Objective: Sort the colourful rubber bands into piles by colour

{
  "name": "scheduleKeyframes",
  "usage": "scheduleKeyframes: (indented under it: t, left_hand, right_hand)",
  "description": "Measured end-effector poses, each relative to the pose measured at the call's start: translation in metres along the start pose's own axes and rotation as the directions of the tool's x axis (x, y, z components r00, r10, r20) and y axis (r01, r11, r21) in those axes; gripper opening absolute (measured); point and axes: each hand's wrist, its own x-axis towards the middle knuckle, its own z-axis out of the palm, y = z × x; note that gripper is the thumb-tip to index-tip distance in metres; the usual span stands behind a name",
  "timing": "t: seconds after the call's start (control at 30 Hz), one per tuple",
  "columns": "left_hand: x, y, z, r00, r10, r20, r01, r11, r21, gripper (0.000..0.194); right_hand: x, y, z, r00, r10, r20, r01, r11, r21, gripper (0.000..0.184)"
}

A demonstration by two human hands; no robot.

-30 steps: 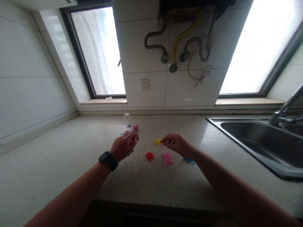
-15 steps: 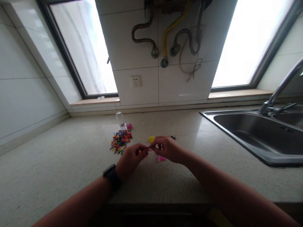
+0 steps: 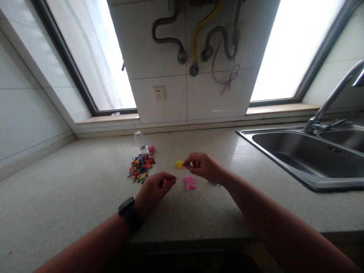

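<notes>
My left hand (image 3: 156, 189), with a dark watch at its wrist, pinches a small thin pinkish piece (image 3: 177, 178) at its fingertips. Beneath that hand, some red pieces (image 3: 166, 182) show partly between thumb and fingers. Thumb and forefinger of my right hand (image 3: 203, 166) are pressed together at the right edge of a small yellow pile (image 3: 179, 164); anything between them is too small to name. A pile of pink pieces (image 3: 190, 183) lies between the hands. Left of them spreads a larger mixed pile of small, slender multicoloured pieces (image 3: 141, 167).
Behind the mixed pile lies a clear bottle (image 3: 140, 141) beside a pink cap-like object (image 3: 151, 149). A few bluish pieces (image 3: 216, 184) peek out under my right wrist. At right, a steel sink (image 3: 284, 151) with a tap (image 3: 324, 110) is set into the speckled countertop (image 3: 85, 189).
My hands have moved apart; the right went up beside the yellow pile, while the left stays low with a piece at its fingertips. The pink pile is now uncovered. The view shifted slightly.
</notes>
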Motion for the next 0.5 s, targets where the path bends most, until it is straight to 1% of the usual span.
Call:
scheduleKeyframes:
  t: [0.07,0.2,0.33,0.5]
  left_hand:
    - [-0.001,0.001,0.0,1.0,0.016,-0.003,-0.016,1.0,0.022,0.029]
    - [-0.002,0.002,-0.001,0.999,0.046,0.005,-0.046,0.998,0.039,0.027]
    - [-0.003,0.003,-0.001,0.997,0.082,0.004,-0.082,0.996,0.044,0.026]
    - [-0.003,0.004,-0.001,0.995,0.098,0.02,-0.099,0.994,0.055,0.025]
  right_hand:
    - [0.001,0.006,-0.008,0.999,0.037,0.025,-0.036,0.999,-0.007,0.014]
    - [-0.001,0.014,-0.022,0.976,0.1,0.192,-0.089,0.994,-0.062,0.016]
    - [-0.004,0.012,-0.03,0.932,0.091,0.351,-0.051,0.991,-0.122,0.013]
    - [-0.005,0.014,-0.03,0.886,0.111,0.45,-0.012,0.976,-0.216,0.013]
